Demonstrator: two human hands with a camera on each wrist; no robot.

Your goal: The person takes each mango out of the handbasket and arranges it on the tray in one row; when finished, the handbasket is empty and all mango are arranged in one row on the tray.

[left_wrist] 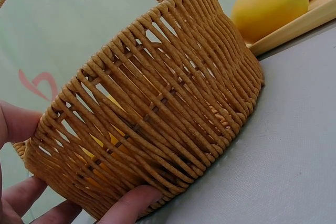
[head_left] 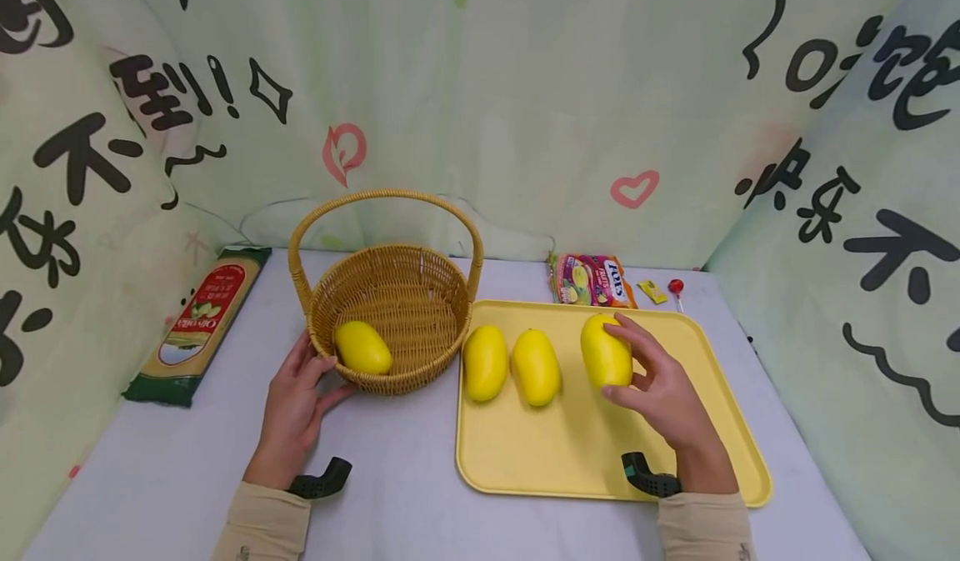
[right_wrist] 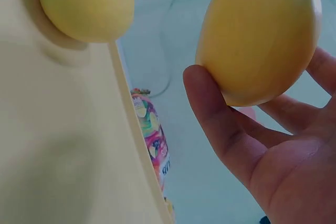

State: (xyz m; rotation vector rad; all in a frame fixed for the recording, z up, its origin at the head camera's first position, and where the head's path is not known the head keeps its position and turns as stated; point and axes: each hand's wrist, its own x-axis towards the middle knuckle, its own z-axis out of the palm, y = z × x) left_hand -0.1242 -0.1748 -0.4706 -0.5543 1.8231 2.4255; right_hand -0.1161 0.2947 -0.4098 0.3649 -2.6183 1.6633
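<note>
My right hand (head_left: 669,390) grips a yellow mango (head_left: 604,351) between thumb and fingers, held above the yellow tray (head_left: 547,461); in the right wrist view the mango (right_wrist: 260,35) shows clear of the tray surface. Two more mangoes, one at the left edge (head_left: 485,363) and one beside it (head_left: 536,368), lie on the tray. To the left stands a wicker basket (head_left: 408,307) with a tall arched handle and one mango (head_left: 363,348) inside. My left hand (head_left: 291,407) holds the basket's near left side, its fingers (left_wrist: 21,121) at the rim and lower wall.
A green and tan packet (head_left: 206,323) with a red label lies at the far left. Behind the tray are a colourful candy bag (head_left: 592,280), a small yellow wrapped sweet (head_left: 652,292) and a red lollipop (head_left: 676,286). Printed curtains (head_left: 480,111) enclose the white table.
</note>
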